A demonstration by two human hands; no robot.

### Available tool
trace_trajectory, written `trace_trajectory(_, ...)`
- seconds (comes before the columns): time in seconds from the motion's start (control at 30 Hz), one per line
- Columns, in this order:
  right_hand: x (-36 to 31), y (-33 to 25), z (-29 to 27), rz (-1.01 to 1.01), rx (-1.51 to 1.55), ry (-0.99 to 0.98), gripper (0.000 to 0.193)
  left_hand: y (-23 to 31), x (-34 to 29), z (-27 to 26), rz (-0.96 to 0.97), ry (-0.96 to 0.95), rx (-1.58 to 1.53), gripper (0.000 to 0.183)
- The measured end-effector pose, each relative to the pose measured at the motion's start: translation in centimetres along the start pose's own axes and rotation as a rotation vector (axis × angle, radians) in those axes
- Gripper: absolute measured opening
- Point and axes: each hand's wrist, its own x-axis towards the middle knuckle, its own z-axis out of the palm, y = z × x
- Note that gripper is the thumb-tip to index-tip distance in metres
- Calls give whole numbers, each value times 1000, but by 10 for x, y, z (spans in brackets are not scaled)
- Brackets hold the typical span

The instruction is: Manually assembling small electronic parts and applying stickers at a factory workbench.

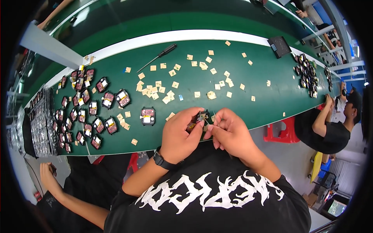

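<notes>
Close to the table's near edge, my left hand (179, 136) grips a small black smartwatch case (203, 115), its insides partly hidden by my fingers. My right hand (232, 133) is closed in a pinch around thin metal tweezers (214, 118), beside the case. Whether the tips touch it is too small to tell. Left of my hands lies a similar opened watch case (147, 116) with a reddish board, a white part and a yellow strip. Beyond my hands, several small beige square stickers (158, 84) are scattered about.
Many opened watch cases (108, 99) crowd the left of the green table (256, 112). A screwdriver (157, 58) lies at the back, a black box (279, 47) at far right. More dark parts (307, 75) are heaped near a seated co-worker (330, 128). Another person's arm (72, 200) is at lower left.
</notes>
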Motion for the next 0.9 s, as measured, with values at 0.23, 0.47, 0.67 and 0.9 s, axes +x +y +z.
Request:
trace_trajectory(0.23,4,14,-5,-113,-16,-23,14,7,1,-4,-198,-80,-192,31)
trace_trajectory(0.47,4,20,-15,-318,-240,-40,15,16,7,-11,-360,-216,-299,34)
trace_trajectory(0.67,-1,11,-30,-362,-282,36,22,8,8,0,-256,-170,-125,37)
trace_trajectory(0.9,19,0,-15,-718,-670,-35,19,10,9,3,-165,-155,69,72)
